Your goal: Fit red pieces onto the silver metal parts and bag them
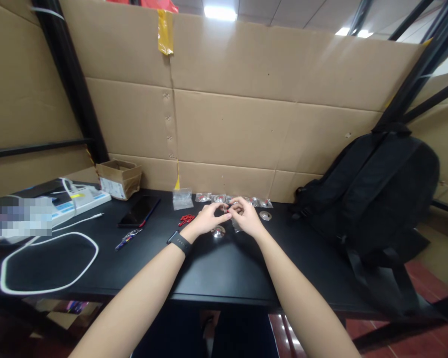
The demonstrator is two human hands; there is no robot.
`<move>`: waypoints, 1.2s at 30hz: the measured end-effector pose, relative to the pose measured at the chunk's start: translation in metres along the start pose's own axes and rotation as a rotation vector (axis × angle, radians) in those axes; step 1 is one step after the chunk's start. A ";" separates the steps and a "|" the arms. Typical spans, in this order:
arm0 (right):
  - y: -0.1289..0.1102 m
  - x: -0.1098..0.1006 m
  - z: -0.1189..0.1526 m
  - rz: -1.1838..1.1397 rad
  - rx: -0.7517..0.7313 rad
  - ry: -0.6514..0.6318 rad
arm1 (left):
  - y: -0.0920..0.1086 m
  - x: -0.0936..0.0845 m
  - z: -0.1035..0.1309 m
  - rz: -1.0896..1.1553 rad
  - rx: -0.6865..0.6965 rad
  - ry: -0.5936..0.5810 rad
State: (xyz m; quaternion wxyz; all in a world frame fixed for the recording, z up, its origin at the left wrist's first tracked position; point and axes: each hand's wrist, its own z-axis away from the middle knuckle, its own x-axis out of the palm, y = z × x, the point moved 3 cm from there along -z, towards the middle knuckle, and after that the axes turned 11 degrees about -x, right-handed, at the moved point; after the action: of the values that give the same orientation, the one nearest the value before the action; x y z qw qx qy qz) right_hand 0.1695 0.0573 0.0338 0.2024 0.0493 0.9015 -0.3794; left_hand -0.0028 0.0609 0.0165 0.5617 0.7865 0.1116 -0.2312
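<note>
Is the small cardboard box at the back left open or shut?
Open: the cardboard box shows its inner walls through the top. Whether anything lies inside, I cannot tell.

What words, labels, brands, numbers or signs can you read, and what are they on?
None can be read.
White label on the open cardboard box: too small and blurred.
Yellow sticker on the power strip: too small.
Clear packets along the cardboard wall: too small to tell if printed.
Pixelated patch, far left: hidden.
</note>
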 end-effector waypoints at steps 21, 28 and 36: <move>-0.003 -0.009 0.001 0.171 -0.040 -0.078 | 0.014 -0.015 0.020 -0.571 0.095 -0.256; -0.006 -0.010 0.005 0.079 0.035 -0.373 | 0.010 -0.032 0.015 -0.585 0.027 -0.183; -0.014 -0.007 0.010 0.091 0.036 -0.621 | 0.008 -0.033 0.015 -0.563 0.037 -0.195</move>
State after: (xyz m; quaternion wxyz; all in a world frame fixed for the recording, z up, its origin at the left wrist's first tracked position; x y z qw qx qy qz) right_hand 0.1758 0.0405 0.0394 0.4839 -0.0249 0.7866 -0.3827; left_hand -0.0317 0.0472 0.0352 0.4692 0.7086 0.2668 -0.4545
